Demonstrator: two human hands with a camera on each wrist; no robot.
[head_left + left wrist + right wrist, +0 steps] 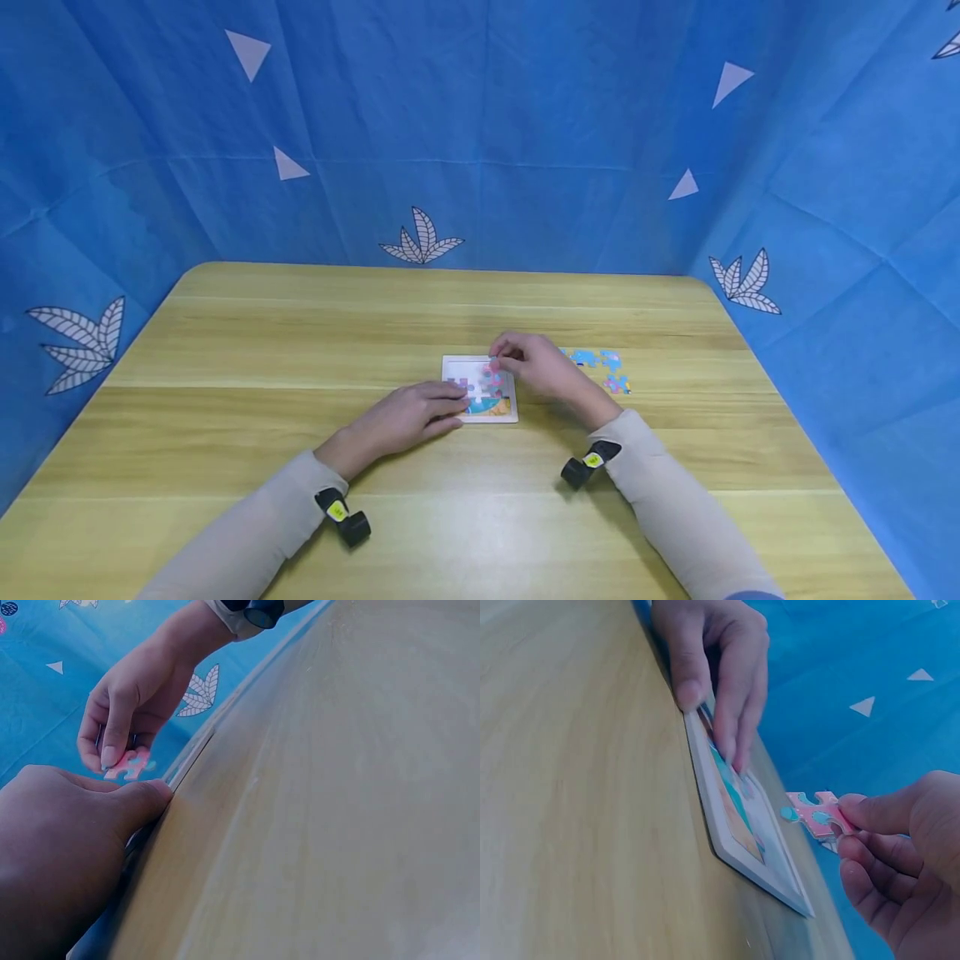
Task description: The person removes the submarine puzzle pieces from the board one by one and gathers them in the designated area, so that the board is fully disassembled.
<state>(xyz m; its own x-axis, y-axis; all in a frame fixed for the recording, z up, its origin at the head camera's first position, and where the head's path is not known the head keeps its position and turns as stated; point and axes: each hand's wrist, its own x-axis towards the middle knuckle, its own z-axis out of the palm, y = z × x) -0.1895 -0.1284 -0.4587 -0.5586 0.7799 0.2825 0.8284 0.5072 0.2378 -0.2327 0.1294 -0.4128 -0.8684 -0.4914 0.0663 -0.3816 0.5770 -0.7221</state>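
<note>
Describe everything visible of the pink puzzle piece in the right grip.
The pink puzzle piece looks thin and flat, with light-blue patches, a turquoise knob and curved notches; its material is unclear. The right grip pinches one edge, holding it in the air over the white-rimmed tray, not touching it.

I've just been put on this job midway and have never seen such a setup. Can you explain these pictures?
There is no robot here: these are a person's two bare hands. The wide picture comes from a camera worn on the head, looking forward and down. The other two come from wrist cameras, one per arm, so the table looks tilted in them. On it lies a partly filled puzzle tray, with loose puzzle pieces to its right in the head view. The left hand rests on the tray. The right hand pinches a pink and blue puzzle piece.
</note>
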